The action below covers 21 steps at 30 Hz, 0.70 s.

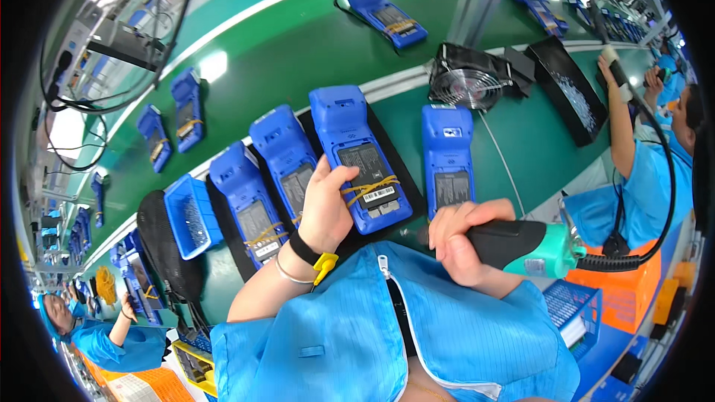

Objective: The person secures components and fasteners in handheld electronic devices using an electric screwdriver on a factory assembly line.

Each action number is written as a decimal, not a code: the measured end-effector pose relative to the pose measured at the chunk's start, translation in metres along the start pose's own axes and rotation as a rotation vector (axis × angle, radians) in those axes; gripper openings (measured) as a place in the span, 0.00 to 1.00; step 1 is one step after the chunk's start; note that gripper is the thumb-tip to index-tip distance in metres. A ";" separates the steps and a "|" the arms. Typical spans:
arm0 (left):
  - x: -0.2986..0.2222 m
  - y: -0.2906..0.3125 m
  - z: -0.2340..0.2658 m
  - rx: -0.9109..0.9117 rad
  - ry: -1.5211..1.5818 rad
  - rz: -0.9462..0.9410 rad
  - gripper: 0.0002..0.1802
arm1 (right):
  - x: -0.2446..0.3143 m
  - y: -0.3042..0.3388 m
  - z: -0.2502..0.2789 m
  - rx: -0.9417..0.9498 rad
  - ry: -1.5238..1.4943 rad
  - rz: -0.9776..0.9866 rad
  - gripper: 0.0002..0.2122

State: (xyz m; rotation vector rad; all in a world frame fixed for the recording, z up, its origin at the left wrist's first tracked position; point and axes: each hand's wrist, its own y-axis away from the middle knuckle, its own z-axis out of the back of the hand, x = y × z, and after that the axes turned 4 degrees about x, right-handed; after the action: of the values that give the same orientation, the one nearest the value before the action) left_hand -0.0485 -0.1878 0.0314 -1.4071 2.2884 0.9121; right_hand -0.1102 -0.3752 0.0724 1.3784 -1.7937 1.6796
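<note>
My left hand [325, 207] is closed at the lower left edge of a blue handheld terminal [339, 115], its thumb by the yellow rubber band [370, 187] that crosses the terminal's black battery. The terminal lies back side up on a black mat [406, 192]. In my right hand [468, 240] is a black and teal electric screwdriver [525, 244], fingers wrapped around its front end; its tip points left, just below the terminal. Two more blue terminals [279, 134] [237, 179] lie to the left, and another blue terminal [447, 145] lies above my right hand.
A blue bin [192, 216] of small parts and a black pouch [170, 253] sit left. Beyond are a fan [468, 88] and a black tray [570, 93] of screws. Terminals [387, 15] lie on the green conveyor [275, 37]. Co-workers are at both sides; the screwdriver's cable [666, 201] loops right.
</note>
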 end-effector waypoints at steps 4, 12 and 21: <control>0.020 0.003 0.000 -0.054 -0.631 -0.599 0.42 | -0.005 -0.003 0.014 -0.111 -0.017 -0.022 0.15; 0.022 0.047 0.015 0.128 -1.906 -0.547 0.39 | -0.021 -0.034 0.019 -0.203 0.177 -0.105 0.14; 0.033 0.032 0.018 0.200 -2.015 -0.824 0.27 | -0.040 -0.056 0.019 -0.032 0.313 -0.136 0.15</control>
State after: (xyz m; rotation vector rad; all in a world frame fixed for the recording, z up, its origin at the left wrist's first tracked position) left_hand -0.0933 -0.1886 0.0111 -0.4598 0.2174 0.9035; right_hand -0.0397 -0.3670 0.0695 1.1237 -1.5113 1.6790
